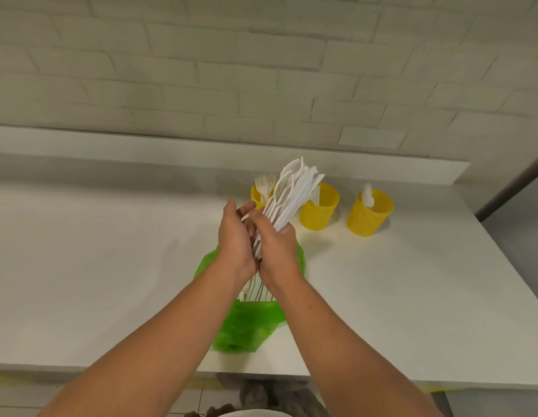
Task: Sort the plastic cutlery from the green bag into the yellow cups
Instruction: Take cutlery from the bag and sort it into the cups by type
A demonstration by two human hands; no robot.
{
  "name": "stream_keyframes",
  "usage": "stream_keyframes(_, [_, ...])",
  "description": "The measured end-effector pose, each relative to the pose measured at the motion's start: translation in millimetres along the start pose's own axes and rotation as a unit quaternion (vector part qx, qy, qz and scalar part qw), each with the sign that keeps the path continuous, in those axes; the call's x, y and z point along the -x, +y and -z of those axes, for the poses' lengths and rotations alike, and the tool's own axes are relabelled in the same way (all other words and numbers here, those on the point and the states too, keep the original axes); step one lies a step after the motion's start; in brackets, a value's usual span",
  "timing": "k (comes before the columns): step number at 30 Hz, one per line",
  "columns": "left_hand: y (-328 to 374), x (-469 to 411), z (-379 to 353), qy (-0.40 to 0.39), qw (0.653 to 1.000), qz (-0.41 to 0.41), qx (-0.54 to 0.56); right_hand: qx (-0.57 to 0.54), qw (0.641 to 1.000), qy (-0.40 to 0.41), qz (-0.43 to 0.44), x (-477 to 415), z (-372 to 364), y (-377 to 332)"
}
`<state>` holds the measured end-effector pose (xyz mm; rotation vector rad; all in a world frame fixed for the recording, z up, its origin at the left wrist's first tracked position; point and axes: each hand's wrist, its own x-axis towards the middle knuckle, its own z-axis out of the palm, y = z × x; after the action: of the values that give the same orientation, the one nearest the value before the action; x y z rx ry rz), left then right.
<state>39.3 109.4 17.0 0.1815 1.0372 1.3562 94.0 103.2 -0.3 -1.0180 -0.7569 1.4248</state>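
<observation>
While the left hand point(236, 239) and right hand point(276, 248) clasp the cutlery point(291, 191) by its handles above the bag point(246, 323), near the cups point(318, 210), the heads fan out. Judged light, stiff, slippery: hold mid-handle, firmly.

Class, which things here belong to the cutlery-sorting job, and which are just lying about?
Job: cutlery held in left hand and right hand, green bag, three yellow cups.
Not: counter, brick wall, grey cloth below it.

A white countertop point(111, 266) bore a green plastic bag point(246, 323) near its front and, behind, yellow perforated cups: left cup point(256, 199), middle cup point(318, 210), right cup point(369, 216).
</observation>
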Motion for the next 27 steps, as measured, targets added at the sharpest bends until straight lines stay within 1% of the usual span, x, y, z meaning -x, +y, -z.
stream_keyframes(2, [-1.9,-2.0,4.4,0.0,0.999,-0.021,-0.032,0.023,1.0,-0.002,0.009,0.2,5.1,4.4])
stream_keyframes(3, [-1.3,-3.5,7.2,-0.015,0.997,-0.04,-0.067,0.038,0.999,-0.01,0.014,-0.4,9.1,4.8])
stream_keyframes(4, [0.6,-5.4,11.3,-0.045,0.989,-0.065,-0.121,0.051,0.998,-0.025,0.017,-0.9,13.9,3.9])
stream_keyframes(6, [8.6,-5.4,16.3,-0.135,0.956,-0.088,-0.245,0.046,0.995,-0.086,-0.007,-1.0,26.5,1.0])
stream_keyframes(7, [12.8,-3.3,17.7,-0.177,0.939,-0.074,-0.286,0.038,0.991,-0.12,-0.036,0.3,33.3,-1.2])
stream_keyframes(8, [15.8,0.0,18.3,-0.212,0.929,-0.047,-0.301,0.034,0.985,-0.152,-0.071,2.7,39.5,-4.0])
stream_keyframes(10, [17.3,4.8,18.8,-0.263,0.92,-0.005,-0.292,0.037,0.973,-0.19,-0.123,7.7,48.0,-9.8])
stream_keyframes(11, [14.9,4.4,19.0,-0.278,0.917,-0.001,-0.285,0.043,0.97,-0.194,-0.138,9.1,50.8,-12.5])
stream_keyframes(13, [5.4,4.3,16.7,-0.277,0.919,-0.018,-0.279,0.069,0.967,-0.192,-0.154,10.7,54.8,-16.9])
stream_keyframes(15, [-4.0,4.5,12.9,-0.246,0.931,-0.036,-0.266,0.09,0.964,-0.192,-0.162,11.5,60.0,-21.6])
stream_keyframes(17, [-9.9,3.4,8.3,-0.2,0.951,-0.041,-0.233,0.099,0.964,-0.191,-0.159,9.9,66.5,-24.6])
stream_keyframes(19, [-12.5,1.6,2.9,-0.164,0.961,-0.055,-0.214,0.098,0.97,-0.176,-0.133,6.8,70.4,-27.0])
stream_keyframes(22, [-20.8,-3.2,-6.2,-0.145,0.961,-0.08,-0.22,0.12,0.981,-0.134,-0.073,0.2,72.5,-29.2])
stream_keyframes(25, [-28.2,-5.2,-19.3,-0.144,0.968,-0.073,-0.191,0.155,0.981,-0.118,-0.018,-6.4,76.0,-30.2])
stream_keyframes(27, [-33.5,-8.4,-28.9,-0.134,0.979,-0.061,-0.142,0.172,0.98,-0.099,-0.002,-12.1,82.3,-32.2])
